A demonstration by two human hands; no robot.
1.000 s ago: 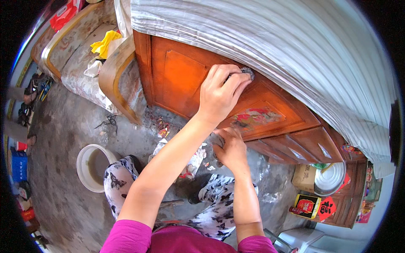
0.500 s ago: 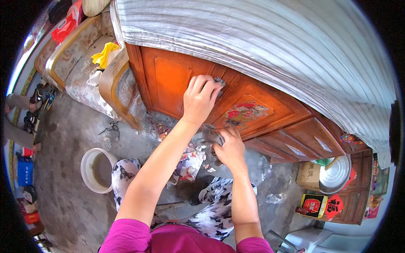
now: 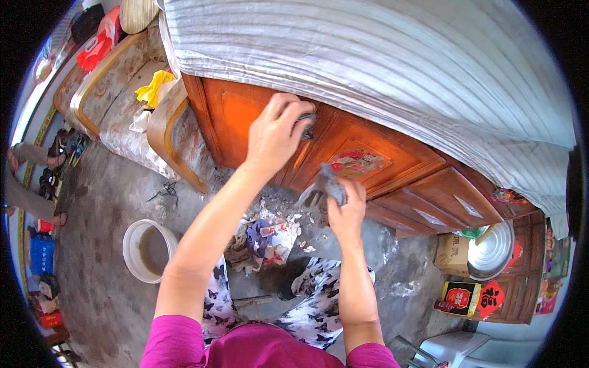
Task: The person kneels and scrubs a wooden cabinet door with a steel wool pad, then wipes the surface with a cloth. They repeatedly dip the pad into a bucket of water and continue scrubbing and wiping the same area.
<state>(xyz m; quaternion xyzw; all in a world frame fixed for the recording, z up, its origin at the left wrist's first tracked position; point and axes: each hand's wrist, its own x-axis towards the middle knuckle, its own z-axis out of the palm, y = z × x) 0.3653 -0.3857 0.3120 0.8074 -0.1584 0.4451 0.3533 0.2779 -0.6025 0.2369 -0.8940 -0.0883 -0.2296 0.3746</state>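
Note:
My left hand [image 3: 273,132] is closed around a dark grey scrubbing pad [image 3: 307,126], mostly hidden by the fingers. It is at the upright strip between two panels of the orange-brown wooden cabinet [image 3: 236,126]. In my right hand [image 3: 348,211] is a crumpled grey rag [image 3: 321,189], in front of the cabinet's lower edge. Close above the rag, a torn, colourful picture [image 3: 357,162] clings to the right door panel. Whether the rag touches the wood I cannot tell.
Paper scraps [image 3: 283,236] lie on the concrete floor between my legs. A white bucket [image 3: 130,250] of murky water stands at left. Beyond it are a patterned armchair [image 3: 178,141] and another person's legs [image 3: 37,184]. A pale striped cloth [image 3: 368,61] covers the cabinet top.
My left hand has moved left along the cabinet with the pad. The right hand has shifted slightly right, and the grey rag now shows more fully. My left knee has moved inward.

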